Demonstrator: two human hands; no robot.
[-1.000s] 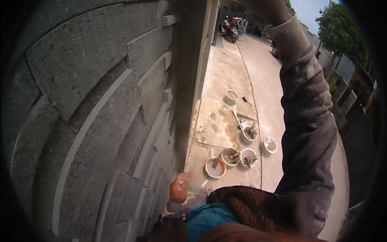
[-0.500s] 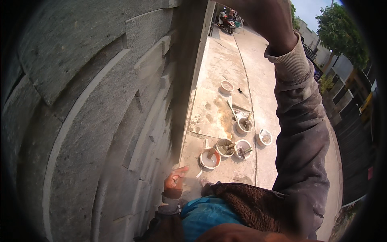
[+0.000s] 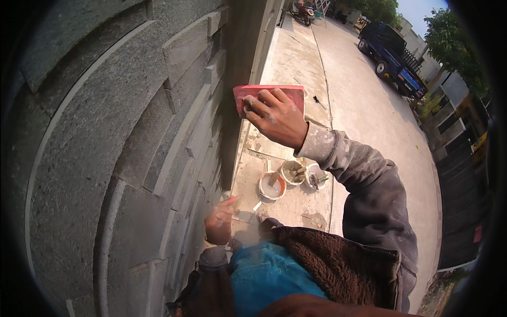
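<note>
My right hand (image 3: 275,117) is closed on a red, flat, rectangular hand float (image 3: 294,95), raised in front of me. The float's left end is beside the smooth grey edge (image 3: 240,47) of the wall; I cannot tell whether it touches. Pale dust marks its face and my knuckles. Lower down, my left hand (image 3: 218,221) hangs near the textured grey stone wall (image 3: 132,121), loosely bent with a finger stretched out. Nothing shows in it.
On the concrete ground stand an orange-rimmed bucket (image 3: 272,193) of pale liquid and two tubs with tools, one a white tub (image 3: 325,184). A dark blue pickup truck (image 3: 393,55) and a motorbike (image 3: 303,11) are parked farther off. A dark fence (image 3: 459,201) runs at the right.
My right arm has come down, bringing the hand and the red float into view. My left hand has shifted slightly left and up. The view has tilted, showing the truck.
</note>
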